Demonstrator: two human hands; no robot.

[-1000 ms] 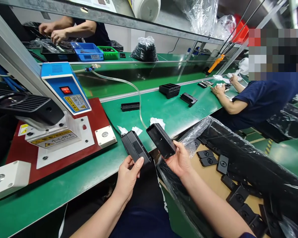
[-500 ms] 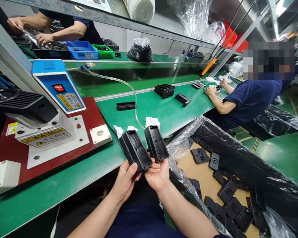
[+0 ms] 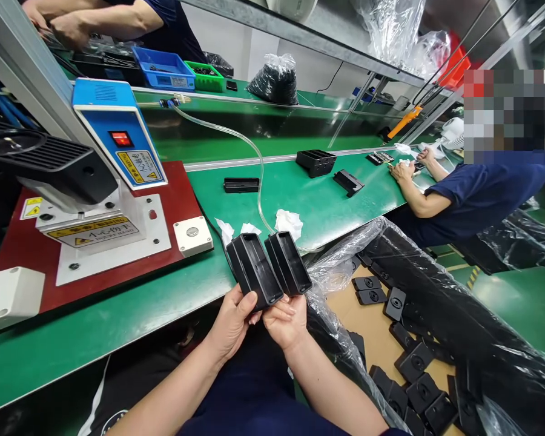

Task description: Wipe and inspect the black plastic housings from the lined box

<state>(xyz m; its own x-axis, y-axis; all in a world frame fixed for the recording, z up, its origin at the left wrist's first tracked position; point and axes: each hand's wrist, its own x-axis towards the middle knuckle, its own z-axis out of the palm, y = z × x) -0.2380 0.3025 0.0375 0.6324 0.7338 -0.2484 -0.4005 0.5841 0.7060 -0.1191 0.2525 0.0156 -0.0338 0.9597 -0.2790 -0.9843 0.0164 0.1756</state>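
Note:
My left hand (image 3: 232, 322) is closed on the near end of an open-topped black plastic housing (image 3: 255, 275), thumb along its side. Beside it my right hand (image 3: 288, 324) grips a second, narrower-looking black plastic case (image 3: 290, 264) from below, its hollow side facing up. The two cases are side by side, close together or touching, tilted over the bench's front edge. Crumpled white tissue (image 3: 289, 224) lies behind them on the green bench (image 3: 209, 290). Some of my right fingers are hidden beneath the cases.
At left stands a press (image 3: 113, 139) on a red base, with a white button box (image 3: 193, 235). A clear hose (image 3: 254, 151) runs down to the bench. More black parts (image 3: 316, 162) sit farther back. A plastic-lined bin (image 3: 352, 297) holds several black pieces. A co-worker (image 3: 463, 188) works at right.
The two black cases have come closer together, narrowing the gap between them. Both hands keep their hold. My view has shifted slightly, and the co-worker's hands at the upper left have moved.

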